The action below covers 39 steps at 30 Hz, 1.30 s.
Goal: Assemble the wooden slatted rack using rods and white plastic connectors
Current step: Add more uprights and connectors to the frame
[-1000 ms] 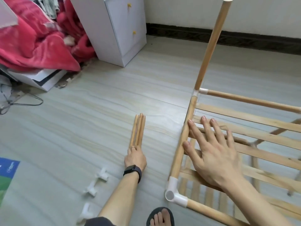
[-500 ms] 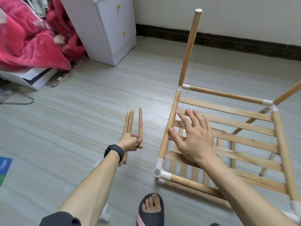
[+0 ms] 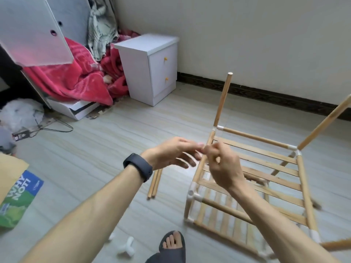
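while the left hand and right hand meet fingertips above the rack, blur hides whether either grips anything. loose rods lie on the floor just left of it; seat one squarely into the open connector, steadying the frame.

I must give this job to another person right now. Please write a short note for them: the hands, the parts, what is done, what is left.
Left hand and right hand: up in front, fingertips meeting; too blurred to tell if they hold anything.
Rack: on the floor, slats fitted, one upright rod and one tilted rod at the far corners.
Near-left connector: a socket is open, no upright there.
Loose rods lie left of the rack; loose connectors near the foot.
Left to do: probably the near uprights.
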Each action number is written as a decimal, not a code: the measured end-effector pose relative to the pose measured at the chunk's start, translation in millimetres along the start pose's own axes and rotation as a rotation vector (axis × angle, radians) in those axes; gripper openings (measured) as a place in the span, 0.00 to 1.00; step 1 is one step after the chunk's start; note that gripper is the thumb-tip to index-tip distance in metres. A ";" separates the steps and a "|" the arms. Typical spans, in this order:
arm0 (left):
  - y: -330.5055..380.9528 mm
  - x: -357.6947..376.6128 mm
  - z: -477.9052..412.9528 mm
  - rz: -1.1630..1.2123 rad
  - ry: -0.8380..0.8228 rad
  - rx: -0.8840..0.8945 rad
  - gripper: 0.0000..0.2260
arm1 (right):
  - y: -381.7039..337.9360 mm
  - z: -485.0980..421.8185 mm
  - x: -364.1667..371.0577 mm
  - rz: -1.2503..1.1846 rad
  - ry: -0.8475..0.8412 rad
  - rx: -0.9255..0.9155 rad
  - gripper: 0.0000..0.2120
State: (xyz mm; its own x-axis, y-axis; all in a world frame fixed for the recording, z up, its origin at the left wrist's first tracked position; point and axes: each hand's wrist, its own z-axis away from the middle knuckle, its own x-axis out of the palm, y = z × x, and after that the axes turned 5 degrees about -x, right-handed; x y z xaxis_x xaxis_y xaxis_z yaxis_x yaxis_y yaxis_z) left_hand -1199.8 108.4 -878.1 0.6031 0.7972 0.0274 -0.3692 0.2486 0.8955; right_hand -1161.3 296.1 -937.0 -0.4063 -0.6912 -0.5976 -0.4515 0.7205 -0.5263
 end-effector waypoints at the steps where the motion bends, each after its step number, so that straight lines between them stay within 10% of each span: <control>1: -6.9 3.2 -4.3 0.085 0.103 0.032 0.13 | -3.6 0.1 -6.6 -0.136 0.048 0.167 0.16; 6: -75.1 18.8 -35.8 -0.113 0.306 -0.138 0.15 | -25.3 2.2 -36.4 -0.906 0.317 0.634 0.22; 15: -120.5 21.2 -57.7 0.161 0.065 -0.173 0.13 | -46.4 4.8 -9.0 -1.151 0.253 0.680 0.23; 25: -141.1 15.1 -74.9 0.224 -0.001 -0.154 0.06 | -66.5 9.6 19.5 -1.001 -0.112 0.259 0.20; 33: -114.9 2.4 -51.5 0.001 0.152 -0.153 0.14 | -61.7 9.2 25.3 -0.880 -0.191 0.272 0.18; 39: -42.1 1.5 4.7 0.039 0.382 0.152 0.26 | -16.8 54.4 11.2 -0.216 -0.371 0.136 0.19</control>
State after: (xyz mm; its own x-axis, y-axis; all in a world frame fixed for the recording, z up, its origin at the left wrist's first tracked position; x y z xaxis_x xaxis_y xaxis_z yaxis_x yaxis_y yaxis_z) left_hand -1180.1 96.5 -913.7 0.2740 0.9585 -0.0790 -0.2602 0.1529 0.9534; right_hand -1115.0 279.3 -967.7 0.0090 -0.7778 -0.6284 -0.3761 0.5796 -0.7229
